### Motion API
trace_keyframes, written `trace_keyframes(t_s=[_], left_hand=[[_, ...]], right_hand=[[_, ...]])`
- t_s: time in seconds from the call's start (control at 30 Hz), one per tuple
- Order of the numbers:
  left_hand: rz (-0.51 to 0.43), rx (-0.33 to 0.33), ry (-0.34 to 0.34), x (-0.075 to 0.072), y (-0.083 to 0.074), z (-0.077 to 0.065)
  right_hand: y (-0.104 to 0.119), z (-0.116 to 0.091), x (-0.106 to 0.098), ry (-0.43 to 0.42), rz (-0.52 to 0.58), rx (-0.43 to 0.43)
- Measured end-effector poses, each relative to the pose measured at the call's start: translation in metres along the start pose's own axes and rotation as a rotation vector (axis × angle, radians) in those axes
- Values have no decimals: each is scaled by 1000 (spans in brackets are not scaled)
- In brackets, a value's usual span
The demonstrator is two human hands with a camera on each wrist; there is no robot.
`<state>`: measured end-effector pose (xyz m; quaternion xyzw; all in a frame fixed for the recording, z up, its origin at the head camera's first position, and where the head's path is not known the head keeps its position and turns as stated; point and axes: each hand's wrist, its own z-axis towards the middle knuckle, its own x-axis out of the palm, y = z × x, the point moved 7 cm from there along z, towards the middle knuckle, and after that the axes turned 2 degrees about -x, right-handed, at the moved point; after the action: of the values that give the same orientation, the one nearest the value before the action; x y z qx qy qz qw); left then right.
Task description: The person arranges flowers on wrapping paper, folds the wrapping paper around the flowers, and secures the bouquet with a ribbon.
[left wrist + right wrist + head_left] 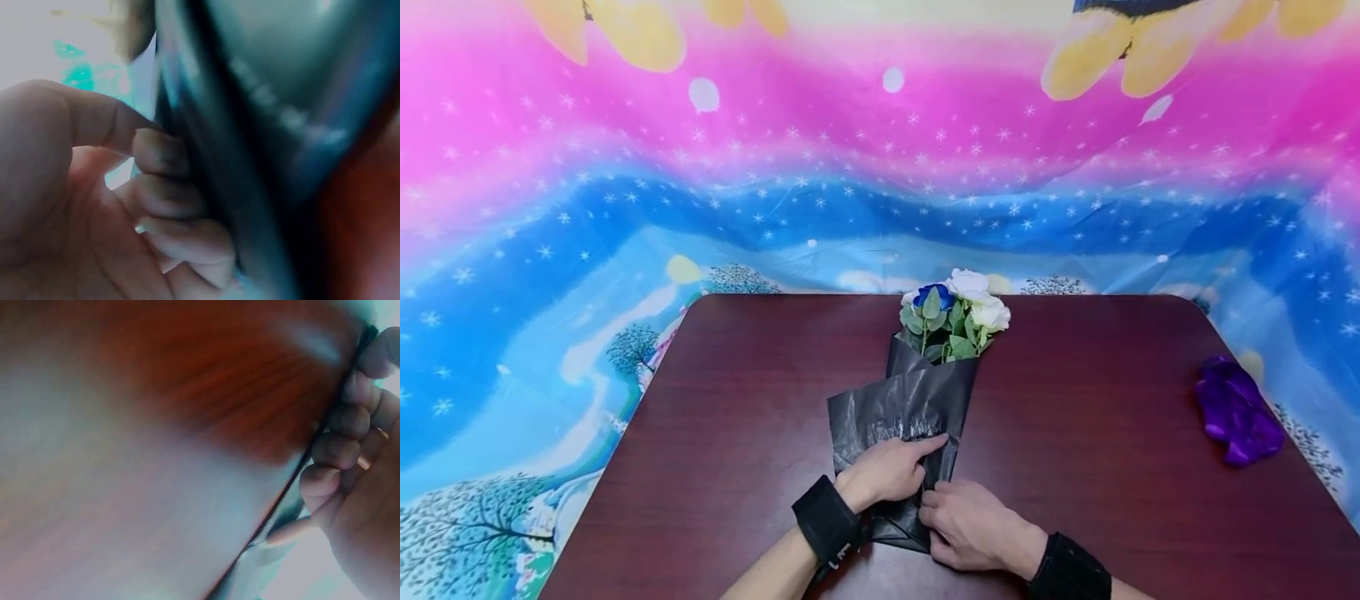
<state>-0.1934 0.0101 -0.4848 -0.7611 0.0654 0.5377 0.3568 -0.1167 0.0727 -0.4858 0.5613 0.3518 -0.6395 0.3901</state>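
Observation:
A bouquet of white roses and a blue rose with green leaves lies wrapped in black wrapping paper on the table. My left hand is over the front of the paper, index finger stretched toward its right fold. In the left wrist view its other fingers are bent against the dark paper. At the lower right side of the wrapping, my right hand grips the paper's edge. Bent right fingers line that edge in the right wrist view.
The dark red-brown table has rounded far corners. Crumpled purple material lies by its right edge. Behind and around the table hangs a pink and blue printed cloth. Black bands circle both wrists.

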Motion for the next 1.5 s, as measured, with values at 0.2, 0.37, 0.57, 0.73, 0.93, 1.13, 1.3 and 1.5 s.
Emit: trace_keyframes(t_s=[0.2, 0.37, 0.57, 0.73, 0.93, 1.13, 1.3, 1.5], left_hand=[[74, -33, 40, -1, -3, 5], [68, -7, 9, 0, -4, 3], [124, 55, -35, 1, -6, -3], [168, 24, -52, 4, -4, -5], [209, 33, -82, 9, -5, -9], [238, 56, -103, 11, -7, -11], [253, 58, -134, 9, -9, -12], [275, 59, -153, 9, -9, -15]], right_hand=[[26, 2, 4, 40, -121, -14], [35, 2, 5, 90, -87, -41], [7, -8, -4, -17, 362, 42], [-29, -15, -6, -81, 393, 194], [-55, -12, 2, -28, 265, 248], [-66, -3, 14, 92, 200, 218], [-75, 2, 16, 115, 182, 179], [-90, 2, 17, 131, 220, 198]])
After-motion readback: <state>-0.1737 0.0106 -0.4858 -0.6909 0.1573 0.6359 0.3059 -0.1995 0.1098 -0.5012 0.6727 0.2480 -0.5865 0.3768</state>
